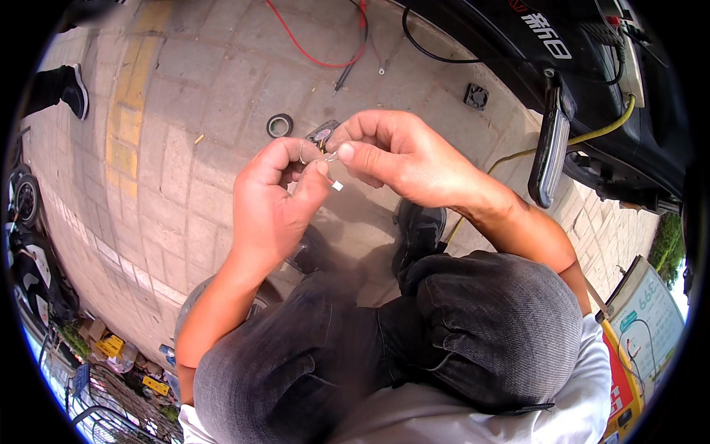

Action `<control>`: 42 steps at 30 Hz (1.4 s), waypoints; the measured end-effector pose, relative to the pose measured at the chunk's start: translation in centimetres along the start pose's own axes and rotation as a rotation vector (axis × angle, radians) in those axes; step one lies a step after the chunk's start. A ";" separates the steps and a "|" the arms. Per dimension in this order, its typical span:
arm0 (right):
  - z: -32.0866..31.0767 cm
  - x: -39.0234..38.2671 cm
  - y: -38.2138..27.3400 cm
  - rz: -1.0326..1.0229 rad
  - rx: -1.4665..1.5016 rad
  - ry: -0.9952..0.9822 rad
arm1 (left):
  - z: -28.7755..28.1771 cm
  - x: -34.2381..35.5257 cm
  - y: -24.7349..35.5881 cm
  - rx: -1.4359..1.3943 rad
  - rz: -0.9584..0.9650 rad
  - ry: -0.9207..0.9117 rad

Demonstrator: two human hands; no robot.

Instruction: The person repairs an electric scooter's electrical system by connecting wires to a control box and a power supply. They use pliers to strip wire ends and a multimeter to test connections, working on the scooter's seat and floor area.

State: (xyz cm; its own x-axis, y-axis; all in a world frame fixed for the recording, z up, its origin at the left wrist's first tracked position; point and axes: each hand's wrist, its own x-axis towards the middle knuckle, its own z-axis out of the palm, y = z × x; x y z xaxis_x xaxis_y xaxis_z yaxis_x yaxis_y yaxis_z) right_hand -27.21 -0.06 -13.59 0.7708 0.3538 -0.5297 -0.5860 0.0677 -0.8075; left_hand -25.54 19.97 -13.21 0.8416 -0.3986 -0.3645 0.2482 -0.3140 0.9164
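Note:
My left hand [274,196] and my right hand [396,159] meet in the centre, fingertips close together, both pinching thin wire [330,157]. A small white plastic connector [337,185] hangs below the left fingertips. Just behind my hands, a small dark device with a round label [322,135] lies on the paving, partly hidden by my fingers. A roll of black tape [272,120] lies to its left, above my left hand.
A black scooter [510,29] with a footrest [551,148] fills the upper right. A small square fan [475,96], red cable [318,63] and yellow cable [599,130] lie nearby. Another person's foot [74,92] is upper left; parked vehicles [33,270] line the left edge.

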 end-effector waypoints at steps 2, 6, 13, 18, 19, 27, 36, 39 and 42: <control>-0.4 0.1 0.6 -0.520 -0.396 0.163 | -0.6 0.2 0.6 -0.274 -0.189 -0.049; -1.2 0.6 1.1 -1.050 -0.849 0.212 | -1.1 0.6 0.8 -0.487 -0.332 -0.166; -0.4 0.9 1.9 -1.008 -0.717 0.123 | -1.0 0.1 0.9 0.002 0.003 -0.137; 0.4 -0.2 0.8 0.149 0.371 -0.117 | -0.6 1.0 0.0 0.469 0.709 -0.054; 0.3 -0.4 0.5 0.152 0.326 -0.096 | -0.6 0.8 -0.1 0.397 0.619 -0.056; -0.5 -0.2 1.6 -1.113 -0.922 0.253 | -1.3 0.1 0.9 -0.338 -0.235 -0.184; 0.7 -1.0 1.4 -0.479 -0.315 0.132 | -0.8 0.3 0.2 0.319 0.422 -0.037; 0.1 -0.4 2.2 -0.806 -0.561 0.231 | -1.5 0.2 0.5 -0.028 -0.002 -0.119; -0.4 0.2 1.9 -1.137 -0.912 0.244 | -1.7 0.4 0.8 -0.234 -0.242 -0.200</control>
State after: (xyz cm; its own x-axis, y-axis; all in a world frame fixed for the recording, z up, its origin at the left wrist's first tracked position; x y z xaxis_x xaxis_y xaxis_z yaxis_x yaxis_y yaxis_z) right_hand -28.10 -0.29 -15.37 0.7746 0.3455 0.5298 0.6324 -0.4347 -0.6412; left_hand -24.20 21.05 -12.35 0.6408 -0.5041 -0.5790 0.5503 -0.2242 0.8043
